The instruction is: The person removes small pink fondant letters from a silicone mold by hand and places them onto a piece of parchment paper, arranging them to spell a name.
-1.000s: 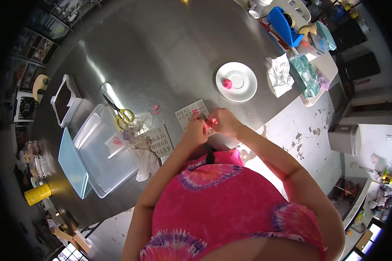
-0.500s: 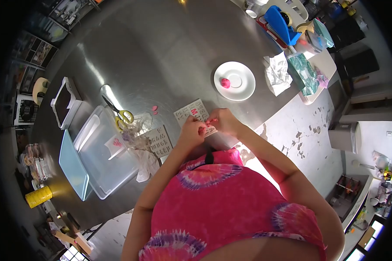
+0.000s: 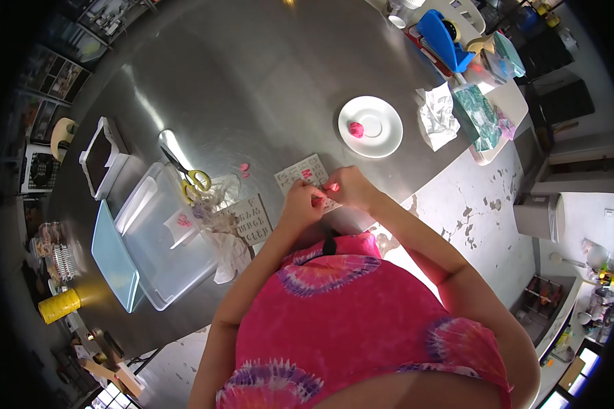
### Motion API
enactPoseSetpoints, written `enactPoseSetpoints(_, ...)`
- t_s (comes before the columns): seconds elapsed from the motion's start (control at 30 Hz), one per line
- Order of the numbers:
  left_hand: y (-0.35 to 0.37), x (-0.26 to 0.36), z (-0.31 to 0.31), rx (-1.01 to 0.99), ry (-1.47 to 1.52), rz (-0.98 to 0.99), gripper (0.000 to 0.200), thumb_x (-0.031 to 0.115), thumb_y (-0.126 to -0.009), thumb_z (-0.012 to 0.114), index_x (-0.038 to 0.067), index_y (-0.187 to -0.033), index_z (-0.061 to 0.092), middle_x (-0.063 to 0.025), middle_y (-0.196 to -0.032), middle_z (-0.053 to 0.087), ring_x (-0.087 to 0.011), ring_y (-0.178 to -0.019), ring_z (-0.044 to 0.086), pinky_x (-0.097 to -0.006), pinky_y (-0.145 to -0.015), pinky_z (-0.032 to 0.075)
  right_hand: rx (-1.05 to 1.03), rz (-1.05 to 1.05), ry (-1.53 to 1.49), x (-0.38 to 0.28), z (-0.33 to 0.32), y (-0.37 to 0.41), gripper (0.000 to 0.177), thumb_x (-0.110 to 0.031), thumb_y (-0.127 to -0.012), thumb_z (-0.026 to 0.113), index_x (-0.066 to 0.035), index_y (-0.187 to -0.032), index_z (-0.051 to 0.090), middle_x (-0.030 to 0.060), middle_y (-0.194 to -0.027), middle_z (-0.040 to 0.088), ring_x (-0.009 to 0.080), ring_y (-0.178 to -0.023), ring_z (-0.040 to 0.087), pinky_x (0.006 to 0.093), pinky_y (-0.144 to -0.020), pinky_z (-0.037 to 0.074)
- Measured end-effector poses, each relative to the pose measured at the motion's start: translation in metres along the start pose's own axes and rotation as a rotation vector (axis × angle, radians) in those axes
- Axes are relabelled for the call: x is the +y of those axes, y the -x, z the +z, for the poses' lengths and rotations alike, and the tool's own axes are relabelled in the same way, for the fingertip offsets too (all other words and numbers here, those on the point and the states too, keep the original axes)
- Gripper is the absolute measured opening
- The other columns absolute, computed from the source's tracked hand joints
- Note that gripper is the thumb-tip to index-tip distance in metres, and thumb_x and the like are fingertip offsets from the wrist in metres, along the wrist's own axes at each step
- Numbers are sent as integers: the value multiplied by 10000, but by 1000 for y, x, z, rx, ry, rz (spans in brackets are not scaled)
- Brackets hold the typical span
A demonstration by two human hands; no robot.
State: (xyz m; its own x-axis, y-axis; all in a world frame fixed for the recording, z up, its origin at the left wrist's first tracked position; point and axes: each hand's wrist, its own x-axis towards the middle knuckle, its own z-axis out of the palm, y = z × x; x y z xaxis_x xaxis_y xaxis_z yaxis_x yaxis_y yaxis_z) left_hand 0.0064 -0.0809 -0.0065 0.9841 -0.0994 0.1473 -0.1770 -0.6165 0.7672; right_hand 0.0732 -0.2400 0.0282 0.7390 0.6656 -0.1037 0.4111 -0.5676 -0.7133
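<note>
A beige letter mold lies tilted near the table's front edge, with a pink letter M showing in it. Both hands meet over its near part. My left hand is closed at the mold's left side, and pink shows at its fingertips. On the other side, my right hand pinches what looks like a bit of pink dough. The fingers hide much of the mold's near end. A second letter mold lies to the left. Beyond my hands, a white saucer carries a pink ball.
Small pink pieces lie on the metal table. Leftward are yellow-handled scissors, crumpled clear plastic, a clear bin and a blue lid. Crumpled white paper sits at the right edge.
My fingertips have shifted slightly over the mold, with the right ones drawn a little away from the left. The whole view has moved slightly.
</note>
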Motion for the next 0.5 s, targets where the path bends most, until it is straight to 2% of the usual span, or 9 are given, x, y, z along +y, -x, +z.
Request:
enactPoseSetpoints(0.03,0,0,0,2,-1,0,97,88,-607,664,55,-697,647,-127,-722,585,-295,-709,570,-384,-643,473,-14,-61,65,0,0,0,86,-102,-653,609,-47,-691,663,158,-684,615,331,-658,598,398,-640,472)
enactPoseSetpoints(0.17,1,4,-3,5,39,-32,106,97,-612,668,52,-706,649,-138,-731,578,-296,-724,569,-381,-657,481,-31,-73,54,-6,-1,5,78,-92,-641,595,-37,-676,637,158,-668,587,338,-669,579,407,-639,465)
enactPoseSetpoints(0.23,1,8,-7,-3,51,-49,106,92,-624,659,47,-719,653,-148,-738,571,-299,-744,567,-380,-671,486,1,-136,54,-4,1,6,95,-106,-629,611,-46,-697,640,171,-700,569,339,-707,565,408,-658,467)
enactPoseSetpoints(0.37,-1,11,-10,-22,53,-66,112,88,-629,670,46,-731,654,-134,-728,569,-277,-693,586,-354,-622,496,21,-113,65,-12,-3,15,159,-129,-611,634,-59,-753,649,161,-700,550,340,-728,552,422,-666,469)
enactPoseSetpoints(0.43,-2,12,-13,-19,45,-63,122,85,-629,674,46,-743,657,-126,-722,569,-261,-674,596,-338,-602,499,73,-157,-29,-12,-6,21,220,-126,-640,648,-59,-850,655,152,-735,587,314,-750,580,391,-678,484)
enactPoseSetpoints(0.47,-2,12,-15,-65,115,-136,134,83,-635,678,41,-761,659,-128,-749,576,-245,-664,603,-325,-592,499,73,-156,-29,-10,-4,22,220,-126,-640,648,-59,-850,655,152,-735,587,314,-750,580,391,-678,484)
enactPoseSetpoints(0.5,-2,10,-17,-111,184,-210,146,81,-642,681,36,-779,660,-129,-777,584,-229,-654,610,-311,-583,499,105,16,-269,-5,0,24,241,-114,-666,640,-53,-899,650,152,-791,605,298,-771,593,371,-680,490)
